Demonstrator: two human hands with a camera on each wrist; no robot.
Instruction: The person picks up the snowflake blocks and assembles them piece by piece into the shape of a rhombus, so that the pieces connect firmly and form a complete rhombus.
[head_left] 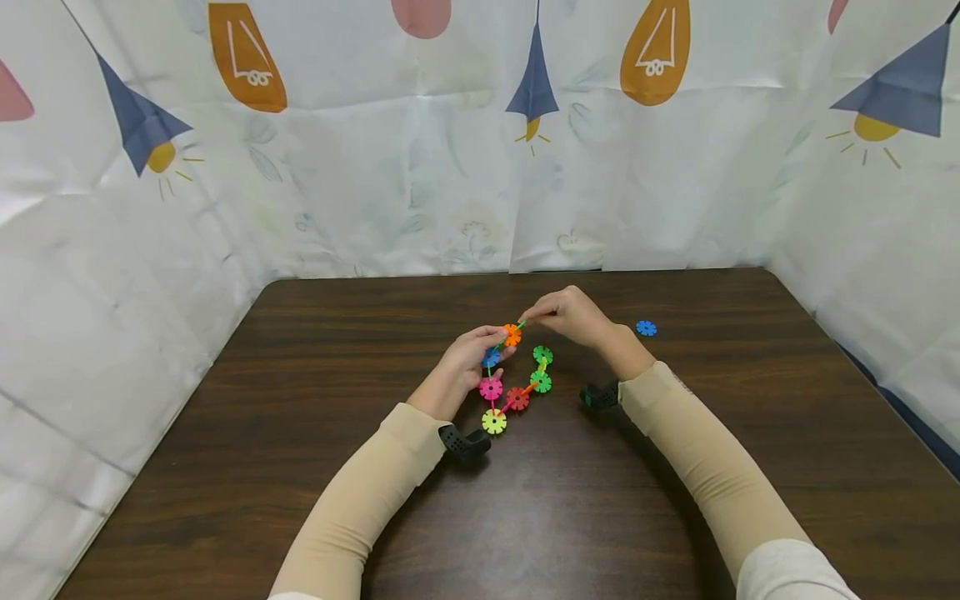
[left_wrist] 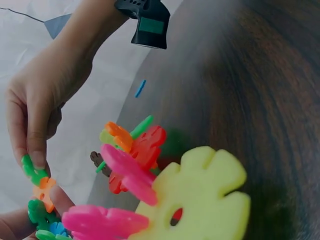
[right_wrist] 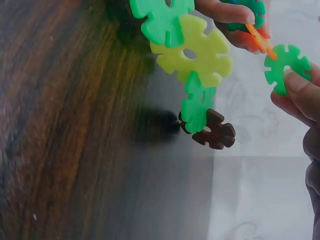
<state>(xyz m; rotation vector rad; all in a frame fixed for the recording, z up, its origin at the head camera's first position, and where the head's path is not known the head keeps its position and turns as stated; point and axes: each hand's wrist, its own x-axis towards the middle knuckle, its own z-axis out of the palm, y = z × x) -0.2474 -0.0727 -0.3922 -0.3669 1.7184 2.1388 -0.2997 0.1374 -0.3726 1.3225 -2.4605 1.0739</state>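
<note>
A chain of interlocking notched plastic discs, with a light yellow disc (head_left: pixel 493 422) at its near bend, curves over the table between both hands. My left hand (head_left: pixel 463 360) grips its upper left end, fingertips at the orange disc (head_left: pixel 512 335) and the blue disc (head_left: pixel 491 357). My right hand (head_left: pixel 572 317) pinches a green disc (right_wrist: pixel 275 74) between thumb and finger, its edge meeting the orange disc. Pink (head_left: pixel 491 388) and red (head_left: pixel 517 398) discs are linked lower down. At the chain's other end, a brown disc (right_wrist: pixel 216 134) shows in the right wrist view.
A loose blue disc (head_left: pixel 646 328) lies on the dark wooden table (head_left: pixel 300 467), beyond the right forearm. A white patterned curtain (head_left: pixel 450 167) stands behind the table and along its sides. Each wrist wears a black camera mount (head_left: pixel 465 444).
</note>
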